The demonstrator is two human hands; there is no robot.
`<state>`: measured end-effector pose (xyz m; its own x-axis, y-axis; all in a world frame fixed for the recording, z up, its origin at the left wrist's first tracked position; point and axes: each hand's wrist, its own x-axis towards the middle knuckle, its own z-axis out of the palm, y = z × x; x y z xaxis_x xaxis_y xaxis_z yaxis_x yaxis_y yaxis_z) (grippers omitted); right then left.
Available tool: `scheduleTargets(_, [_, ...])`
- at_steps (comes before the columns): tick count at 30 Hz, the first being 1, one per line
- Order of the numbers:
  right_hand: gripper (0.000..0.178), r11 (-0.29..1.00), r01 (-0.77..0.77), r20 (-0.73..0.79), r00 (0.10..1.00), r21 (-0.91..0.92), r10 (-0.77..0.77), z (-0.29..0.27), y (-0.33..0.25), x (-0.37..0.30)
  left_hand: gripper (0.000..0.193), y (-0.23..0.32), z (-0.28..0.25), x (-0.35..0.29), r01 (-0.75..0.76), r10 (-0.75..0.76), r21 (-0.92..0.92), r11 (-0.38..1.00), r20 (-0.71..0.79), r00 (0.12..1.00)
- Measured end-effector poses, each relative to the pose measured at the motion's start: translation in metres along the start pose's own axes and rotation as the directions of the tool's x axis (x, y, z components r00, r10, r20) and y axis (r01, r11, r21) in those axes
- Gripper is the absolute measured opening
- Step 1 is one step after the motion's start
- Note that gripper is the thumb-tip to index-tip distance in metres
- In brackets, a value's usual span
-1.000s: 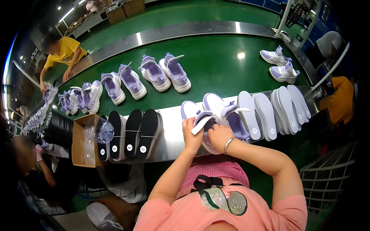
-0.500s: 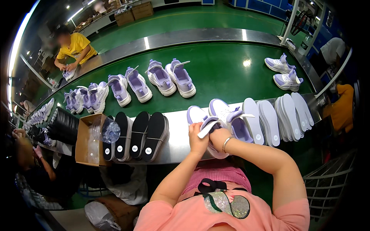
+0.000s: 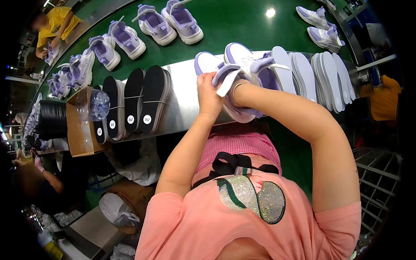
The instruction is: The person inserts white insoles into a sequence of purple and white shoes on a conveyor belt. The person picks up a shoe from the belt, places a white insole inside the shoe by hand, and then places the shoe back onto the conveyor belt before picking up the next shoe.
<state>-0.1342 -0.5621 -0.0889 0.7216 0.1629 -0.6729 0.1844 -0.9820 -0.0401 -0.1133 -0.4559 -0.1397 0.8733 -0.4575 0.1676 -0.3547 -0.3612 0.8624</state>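
A white and lavender sneaker (image 3: 207,63) sits at the bench's near edge, toe pointing away from me. My left hand (image 3: 209,96) grips its side and collar, fingers bent round the upper beside a white pull strap (image 3: 226,83). My right hand (image 3: 241,88), with a bangle at the wrist, is pushed into the shoe's opening; its fingers are hidden inside. The matching sneaker (image 3: 239,56) stands just right of it, its lavender tongue raised and a white strap sticking out.
Stacks of pale insoles (image 3: 303,71) lie at right, bundled black insoles (image 3: 152,93) at left. Beside those is a cardboard box (image 3: 82,141) with a clear plastic bottle (image 3: 99,105). More sneakers (image 3: 184,21) stand on the green belt (image 3: 234,26). A person in yellow (image 3: 56,26) works far left.
My view has tipped downward, so the bench sits higher in the picture. The right hand has gone deeper into the sneaker, while the left keeps its hold.
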Motion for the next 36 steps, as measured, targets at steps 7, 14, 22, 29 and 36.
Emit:
scheduleTargets(7, [0.039,0.994,0.073,0.183,0.981,-0.076,-0.058,-0.010,0.002,-0.005,0.027,0.002,0.000,0.002,0.055,-0.054,-0.051,0.997,0.014,0.998])
scheduleTargets(14, [0.027,0.969,-0.044,0.281,0.959,0.245,-0.027,-0.013,0.001,-0.048,0.027,0.000,0.007,-0.002,-0.013,0.006,-0.095,0.995,-0.081,0.997])
scheduleTargets(22, [0.033,0.948,-0.012,0.137,0.990,0.319,-0.033,0.017,0.004,-0.051,0.028,-0.003,0.006,-0.005,-0.004,-0.007,-0.147,0.989,-0.069,0.998])
scheduleTargets(29, [0.022,0.627,0.398,-0.664,0.699,0.669,0.265,-0.017,0.023,-0.111,0.020,-0.013,-0.026,-0.037,0.139,-0.156,-0.321,0.937,-0.027,0.987])
scheduleTargets(36, [0.029,0.964,0.180,-0.416,0.906,0.195,-0.085,0.024,-0.013,-0.098,0.028,-0.007,-0.016,-0.022,-0.032,0.032,-0.079,0.996,-0.010,0.999])
